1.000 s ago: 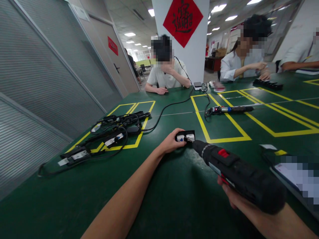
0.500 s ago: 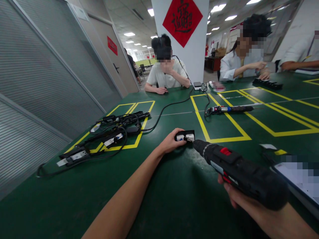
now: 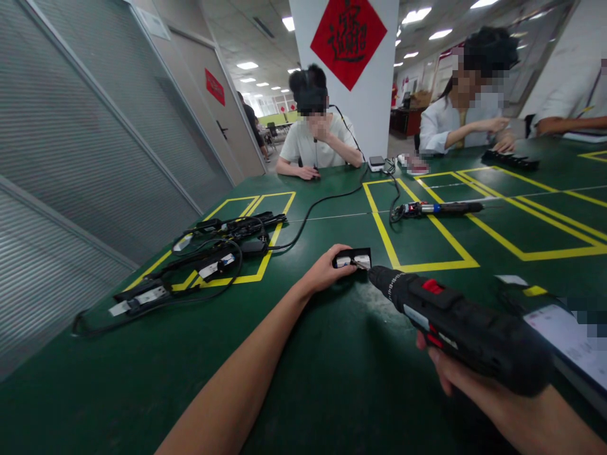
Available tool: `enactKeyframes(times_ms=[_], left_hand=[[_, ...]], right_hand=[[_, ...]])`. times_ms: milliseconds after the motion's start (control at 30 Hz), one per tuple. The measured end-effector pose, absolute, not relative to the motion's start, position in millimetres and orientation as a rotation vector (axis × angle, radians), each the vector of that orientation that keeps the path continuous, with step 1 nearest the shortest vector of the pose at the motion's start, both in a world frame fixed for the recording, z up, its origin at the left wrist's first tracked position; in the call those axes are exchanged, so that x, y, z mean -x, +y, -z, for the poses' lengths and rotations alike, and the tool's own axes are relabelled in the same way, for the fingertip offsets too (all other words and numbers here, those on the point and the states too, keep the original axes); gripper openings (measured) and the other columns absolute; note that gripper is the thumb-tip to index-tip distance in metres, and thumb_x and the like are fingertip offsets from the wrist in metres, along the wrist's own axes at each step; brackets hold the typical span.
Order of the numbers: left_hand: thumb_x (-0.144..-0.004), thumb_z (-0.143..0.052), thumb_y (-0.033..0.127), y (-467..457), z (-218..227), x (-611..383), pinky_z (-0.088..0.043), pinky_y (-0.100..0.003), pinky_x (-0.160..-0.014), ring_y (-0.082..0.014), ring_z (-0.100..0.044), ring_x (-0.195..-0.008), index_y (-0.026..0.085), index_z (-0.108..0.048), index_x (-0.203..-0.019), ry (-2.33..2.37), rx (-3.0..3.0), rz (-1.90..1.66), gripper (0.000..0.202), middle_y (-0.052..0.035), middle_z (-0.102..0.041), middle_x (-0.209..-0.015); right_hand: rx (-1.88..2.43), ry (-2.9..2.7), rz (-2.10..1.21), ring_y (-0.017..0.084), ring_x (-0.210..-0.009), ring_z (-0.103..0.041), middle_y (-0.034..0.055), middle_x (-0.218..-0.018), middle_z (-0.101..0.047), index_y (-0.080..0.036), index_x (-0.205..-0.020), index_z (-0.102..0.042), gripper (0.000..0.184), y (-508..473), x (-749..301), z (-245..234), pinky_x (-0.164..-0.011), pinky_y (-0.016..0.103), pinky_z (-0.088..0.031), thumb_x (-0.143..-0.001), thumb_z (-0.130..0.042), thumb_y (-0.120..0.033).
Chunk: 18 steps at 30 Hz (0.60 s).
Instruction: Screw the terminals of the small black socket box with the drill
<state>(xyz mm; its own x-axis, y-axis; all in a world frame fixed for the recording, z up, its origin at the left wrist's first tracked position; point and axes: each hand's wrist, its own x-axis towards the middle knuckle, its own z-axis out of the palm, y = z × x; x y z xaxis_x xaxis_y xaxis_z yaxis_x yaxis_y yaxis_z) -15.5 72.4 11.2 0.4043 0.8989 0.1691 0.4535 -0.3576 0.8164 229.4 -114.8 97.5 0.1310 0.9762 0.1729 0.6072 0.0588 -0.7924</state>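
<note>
On the green tabletop (image 3: 303, 354), my left hand (image 3: 327, 270) is closed around the left end of a small black case with white parts inside (image 3: 365, 254). Its open side faces me. My right hand (image 3: 455, 370) grips a black cordless drill with red switches (image 3: 455, 316) by the handle. The drill points away from me and to the left, its bit (image 3: 362, 265) reaching the case's white parts. Whether the bit's tip touches them I cannot tell. Pale dust or shavings (image 3: 377, 300) lie on the table just below the case.
Tangled black power adapters with cables (image 3: 227, 256) lie on the left, within yellow tape outlines. A pen-like corded tool (image 3: 441, 207) rests beyond the drill. At right lies a phone or tablet (image 3: 569, 335). Across the table sit co-workers (image 3: 294, 148), (image 3: 441, 129).
Almost nothing differs. The drill and my right hand have shifted very slightly right; my left hand and the case stay where they were.
</note>
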Motion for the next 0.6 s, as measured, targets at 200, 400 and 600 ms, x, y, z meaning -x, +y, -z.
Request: enactKeyframes(times_ms=[200,400,600], left_hand=[[-0.076,-0.065,0.038,72.5,-9.6,14.9,-0.046,-0.032,-0.083,-0.0198,-0.058,-0.092,0.020,-0.052,-0.118,1.139,-1.975,-0.838,0.047,-0.0054,-0.060,-0.106],[-0.076,-0.065,0.039,71.6,-10.6,14.5,-0.045,-0.033,-0.085,-0.0207,-0.058,-0.095,0.021,-0.053,-0.117,1.133,-1.979,-0.844,0.047,-0.0056,-0.061,-0.108],[-0.075,-0.066,0.039,72.4,-10.9,14.0,-0.046,-0.032,-0.080,-0.0193,-0.059,-0.087,0.021,-0.053,-0.117,1.153,-1.950,-0.834,0.048,-0.0048,-0.062,-0.103]], right_hand=[[1.709,-1.568,-0.700,0.022,-0.048,-0.066,0.0022,-0.051,-0.068,-0.029,-0.042,-0.062,0.032,-113.8,-231.4,-102.7,-0.045,0.029,-0.056,-0.070,-0.061,-0.044],[1.676,-1.594,-0.747,0.023,-0.048,-0.066,0.0020,-0.050,-0.068,-0.030,-0.046,-0.065,0.029,-112.9,-231.9,-102.4,-0.046,0.031,-0.057,-0.070,-0.059,-0.044],[1.644,-1.601,-0.723,0.022,-0.049,-0.067,0.0021,-0.052,-0.069,-0.030,-0.047,-0.066,0.028,-112.3,-232.1,-101.7,-0.047,0.028,-0.057,-0.072,-0.060,-0.042]])
